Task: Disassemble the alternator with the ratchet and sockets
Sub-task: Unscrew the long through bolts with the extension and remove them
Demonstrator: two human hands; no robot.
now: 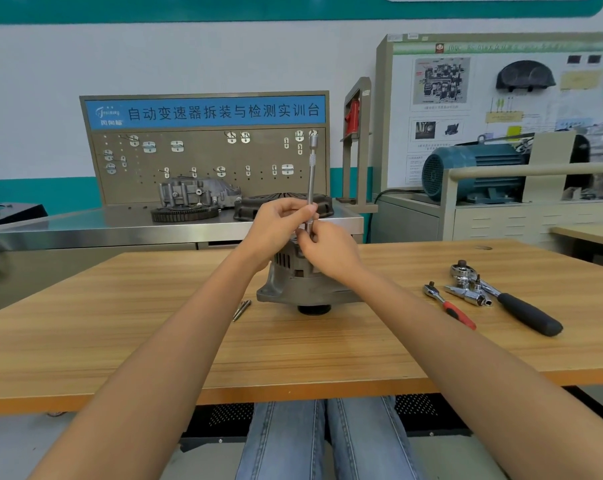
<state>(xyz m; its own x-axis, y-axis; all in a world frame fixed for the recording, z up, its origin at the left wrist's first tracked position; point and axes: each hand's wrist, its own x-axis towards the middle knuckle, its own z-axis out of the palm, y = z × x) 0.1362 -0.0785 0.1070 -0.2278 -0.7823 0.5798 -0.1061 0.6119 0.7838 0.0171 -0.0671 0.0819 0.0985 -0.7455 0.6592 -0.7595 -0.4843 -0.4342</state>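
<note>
So I'm sitting at the table with the alternator standing pulley-down around the middle of it, a bit toward the far edge. That's probably on purpose, since it's putting the rear fasteners facing up where I can get at them.

Both hands are working a long extension bar that's standing straight up out of the top of the housing. My left hand is pinching the shaft with fingertips partway up, and my right hand is wrapping its grip around the lower end just above the housing. Looks to me like I'm spinning it by hand, with the lower hand keeping the bar seated, so the fastener is likely already loose.

Two ratchets are lying toward the right edge, the small red-handled ratchet and the big black-handled ratchet, with some chrome sockets touching between them. Couple of long bolts are lying just left of the alternator.

What I can't see: my hands are covering the bottom of the bar, so which bolt it's on, and whether there's a socket down there, is anyone's guess.
</note>
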